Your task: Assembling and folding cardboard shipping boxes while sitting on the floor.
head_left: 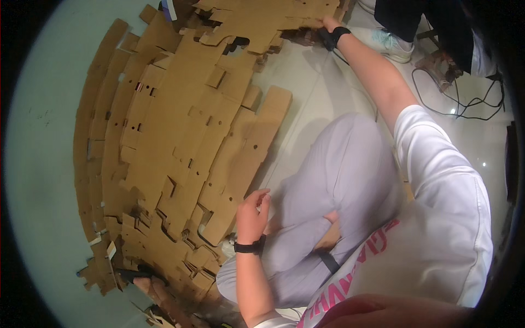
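Observation:
Large flattened cardboard sheets (180, 120), brown with cut slots and tabs, lie overlapped on the floor in front of me and to my left. At the far end, my right hand (328, 24) reaches out to the edge of a cardboard sheet (273, 19), with its fingers closed at that edge; the fingertips are partly hidden. Over my lap, beside the near edge of a long cardboard strip (262, 139), my left hand (252, 214) hovers with loosely bent fingers apart and nothing visible in them. Both wrists wear black bands.
Another person's shoe (395, 45) and dark trousers are at the top right, near a tangled black cable (465, 106). At the lower left, another person's hand (145, 283) is by the cardboard. Pale tiled floor (306, 82) shows between my legs and the sheets.

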The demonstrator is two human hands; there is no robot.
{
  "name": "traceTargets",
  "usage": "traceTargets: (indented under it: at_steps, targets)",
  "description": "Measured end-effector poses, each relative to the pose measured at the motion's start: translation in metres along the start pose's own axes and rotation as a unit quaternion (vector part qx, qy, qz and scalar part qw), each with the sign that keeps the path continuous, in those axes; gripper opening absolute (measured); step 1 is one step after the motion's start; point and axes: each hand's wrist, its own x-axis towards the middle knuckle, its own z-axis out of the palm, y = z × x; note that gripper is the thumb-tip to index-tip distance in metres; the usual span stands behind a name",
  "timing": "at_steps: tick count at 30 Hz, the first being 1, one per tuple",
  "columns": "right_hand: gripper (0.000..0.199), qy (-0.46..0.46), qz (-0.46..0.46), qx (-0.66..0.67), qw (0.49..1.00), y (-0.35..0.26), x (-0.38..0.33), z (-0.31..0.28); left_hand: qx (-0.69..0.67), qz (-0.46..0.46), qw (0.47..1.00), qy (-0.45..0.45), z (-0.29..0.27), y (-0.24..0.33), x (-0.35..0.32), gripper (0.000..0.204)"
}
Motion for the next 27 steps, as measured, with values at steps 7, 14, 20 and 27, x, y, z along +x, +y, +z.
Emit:
traceTargets:
  at_steps: [7,14,20,27]
  targets:
    - [0.029,-0.027,0.015,0.437,0.899,-0.054,-0.008,-0.018,0.0,-0.009,1.0,-0.004,0.002,0.0,0.001,0.02]
    - [0.039,-0.021,-0.009,-0.026,0.999,-0.012,0.05,-0.066,0.001,-0.001,1.0,-0.01,0.003,0.004,0.002,0.019]
    - [0.036,0.018,0.047,0.142,0.989,-0.017,0.009,-0.042,0.018,0.009,1.0,-0.024,0.005,0.002,0.0,0.02]
    - [0.041,0.053,-0.001,-0.138,0.989,-0.029,-0.015,-0.011,0.024,0.006,0.999,-0.041,0.006,0.0,0.001,0.022]
